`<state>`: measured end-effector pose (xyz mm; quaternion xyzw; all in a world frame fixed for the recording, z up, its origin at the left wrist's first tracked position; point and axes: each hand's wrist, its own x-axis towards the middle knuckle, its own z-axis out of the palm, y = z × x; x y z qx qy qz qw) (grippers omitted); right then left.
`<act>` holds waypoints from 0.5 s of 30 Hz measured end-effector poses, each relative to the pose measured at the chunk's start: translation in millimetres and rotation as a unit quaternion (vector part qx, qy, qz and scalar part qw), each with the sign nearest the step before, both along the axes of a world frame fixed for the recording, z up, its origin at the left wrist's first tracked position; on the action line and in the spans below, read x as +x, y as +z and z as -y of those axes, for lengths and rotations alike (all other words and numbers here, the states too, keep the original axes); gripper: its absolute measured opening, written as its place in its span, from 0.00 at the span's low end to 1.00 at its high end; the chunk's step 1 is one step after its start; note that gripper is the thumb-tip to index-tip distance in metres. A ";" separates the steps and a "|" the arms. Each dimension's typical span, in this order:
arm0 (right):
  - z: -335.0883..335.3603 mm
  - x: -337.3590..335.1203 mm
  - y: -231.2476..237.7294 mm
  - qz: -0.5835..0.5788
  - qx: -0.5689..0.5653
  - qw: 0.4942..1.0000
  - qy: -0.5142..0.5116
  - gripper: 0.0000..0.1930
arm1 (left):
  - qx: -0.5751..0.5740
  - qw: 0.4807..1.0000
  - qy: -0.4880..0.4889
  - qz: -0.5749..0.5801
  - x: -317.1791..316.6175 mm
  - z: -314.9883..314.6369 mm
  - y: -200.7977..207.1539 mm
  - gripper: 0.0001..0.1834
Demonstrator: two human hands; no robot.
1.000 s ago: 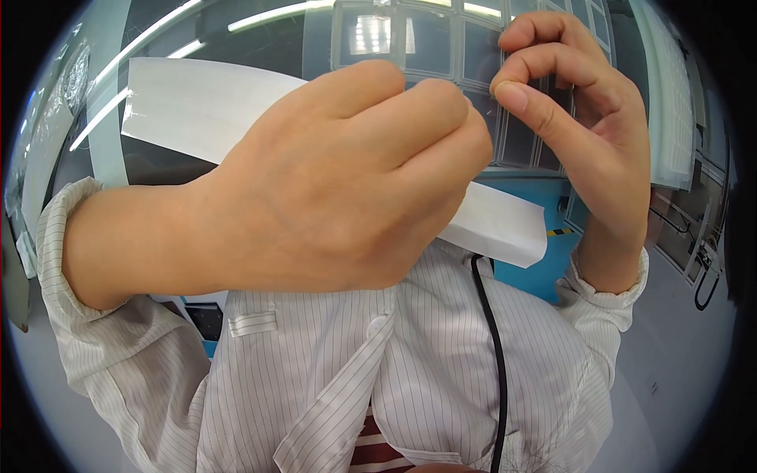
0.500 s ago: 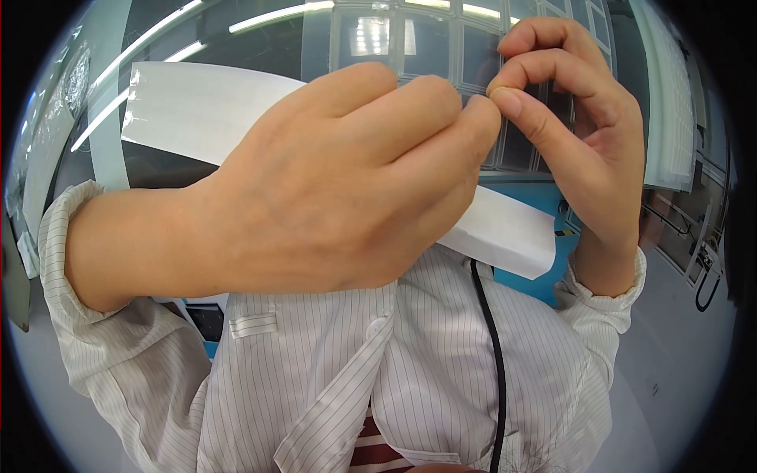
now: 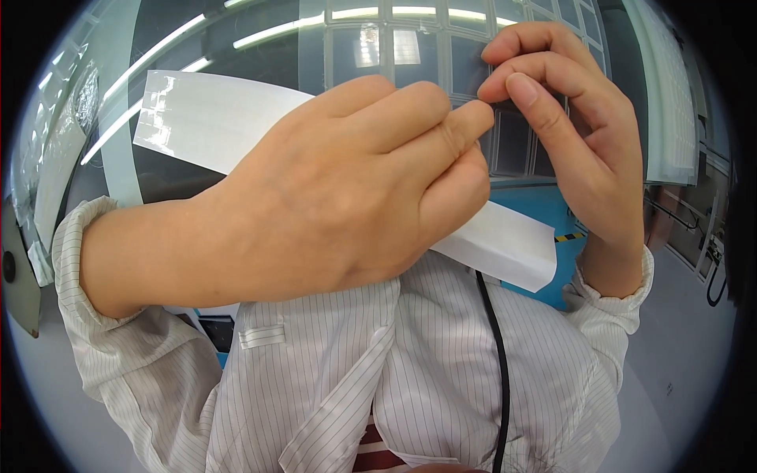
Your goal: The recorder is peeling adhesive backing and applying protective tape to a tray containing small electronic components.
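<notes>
I saw the left hand (image 3: 347, 189) curled in front of a white strip (image 3: 213, 118) that stuck out on both sides, the right hand (image 3: 583, 134) bent just beside it, a black cord (image 3: 495, 339) hanging against the striped coat (image 3: 331, 386), and a clear compartmented tray (image 3: 387, 47) beyond.

Long white streaks of light (image 3: 280, 32) are shining across a dark, glossy surface (image 3: 260, 61). Lower, a blue surface (image 3: 540, 206) is lying near a short black-and-yellow striped band (image 3: 569, 237). On the right side, a smooth grey floor (image 3: 686, 339) is stretching beside some dim equipment (image 3: 710, 254).
</notes>
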<state>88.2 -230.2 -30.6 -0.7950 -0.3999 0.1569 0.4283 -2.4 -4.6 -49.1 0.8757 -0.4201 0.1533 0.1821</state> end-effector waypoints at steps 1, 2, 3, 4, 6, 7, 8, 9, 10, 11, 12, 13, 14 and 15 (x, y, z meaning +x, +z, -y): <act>0.3 0.2 -0.1 0.003 0.002 1.000 0.000 0.08 | 0.000 1.000 0.000 0.001 -0.4 0.4 0.2 0.17; 0.7 0.4 -0.1 0.004 0.003 1.000 0.000 0.08 | -0.006 1.000 0.003 0.014 -1.1 0.7 0.0 0.18; 1.2 0.4 -0.1 0.005 0.004 1.000 0.004 0.08 | -0.012 1.000 0.007 0.028 -1.8 1.1 -0.4 0.18; 1.8 0.5 -0.4 0.006 0.005 1.000 0.006 0.08 | -0.013 0.999 0.006 0.029 -2.1 1.8 -1.3 0.18; 2.8 0.6 -0.6 0.015 0.003 1.000 0.007 0.08 | -0.020 0.999 0.018 0.039 -2.5 3.1 -3.0 0.20; 2.2 0.3 -0.7 0.022 0.001 1.000 0.010 0.08 | -0.020 0.999 0.018 0.039 -2.2 1.9 -3.2 0.20; 1.5 0.3 -0.4 0.023 0.001 1.000 0.010 0.08 | -0.018 0.999 0.012 0.031 -1.1 0.1 -3.6 0.20; 0.6 0.5 0.3 0.028 -0.001 1.000 0.014 0.08 | -0.017 1.000 0.006 0.022 -0.5 -1.2 -3.4 0.20; -0.3 0.6 1.2 0.033 -0.005 0.999 0.017 0.08 | -0.019 1.000 0.006 0.023 0.3 -2.2 -1.5 0.20; -1.2 0.2 2.1 0.034 -0.007 0.999 0.018 0.08 | -0.013 1.000 0.003 0.003 1.4 -3.5 1.8 0.21; -2.1 -0.6 3.1 0.035 -0.013 0.999 0.014 0.06 | -0.008 1.000 -0.001 -0.017 1.6 -4.5 3.1 0.21; -3.0 -0.7 3.9 0.037 -0.018 0.999 0.012 0.05 | -0.010 1.000 0.002 -0.016 1.7 -5.4 0.8 0.21; -4.6 -1.4 4.6 0.038 -0.021 0.999 0.015 0.05 | -0.022 1.000 0.001 -0.009 2.2 -6.7 -2.5 0.22; -7.0 -2.6 5.3 0.063 -0.030 0.997 0.021 0.04 | -0.034 0.999 0.001 -0.002 2.0 -8.0 -4.9 0.22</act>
